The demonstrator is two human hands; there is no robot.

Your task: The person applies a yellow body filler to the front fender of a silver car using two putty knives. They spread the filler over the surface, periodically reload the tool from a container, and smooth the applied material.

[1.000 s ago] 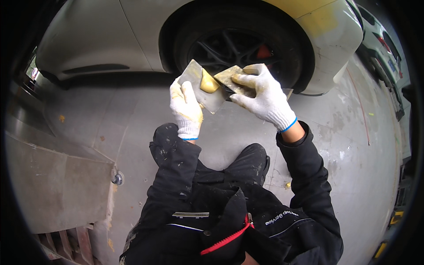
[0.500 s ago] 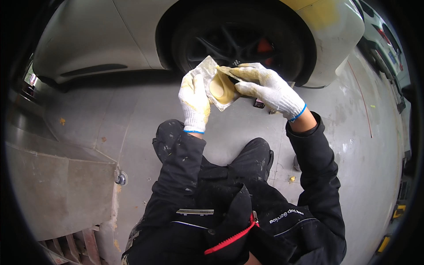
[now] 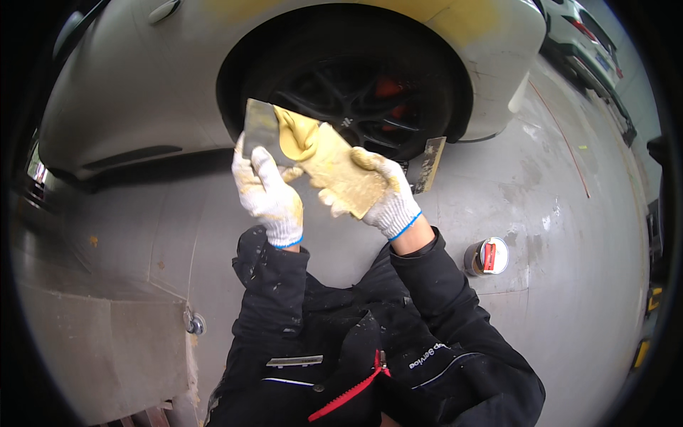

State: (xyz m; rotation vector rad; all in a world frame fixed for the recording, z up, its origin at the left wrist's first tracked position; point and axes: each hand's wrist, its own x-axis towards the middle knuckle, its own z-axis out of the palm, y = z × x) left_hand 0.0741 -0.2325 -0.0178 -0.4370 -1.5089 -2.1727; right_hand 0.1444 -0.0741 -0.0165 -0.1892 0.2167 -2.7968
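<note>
My left hand [image 3: 270,203], in a putty-stained white glove, grips a flat grey plate [image 3: 257,124], its thumb lying along the lower edge. A thick yellow dollop of putty [image 3: 297,135] sits where this plate meets a tan, putty-coated spreader plate [image 3: 348,174]. My right hand [image 3: 391,196], gloved the same way, is closed on the lower right end of that spreader plate, thumb on top and fingers underneath. Both plates are held up in front of a car wheel [image 3: 334,92]. Where exactly the two plates overlap is hidden by the putty.
A light-coloured car body [image 3: 142,92] with yellowish patches above the wheel arch stands ahead. Right of the wheel is a putty-smeared flat plate [image 3: 430,167]. A tin [image 3: 487,256] with a red item on its lid stands on the floor. At left is a beige panel [image 3: 107,349].
Both hands have moved left and turned the plates; the right hand has swung lower, and its plate now shows its broad face. The view has shifted, bringing the tin into sight.
</note>
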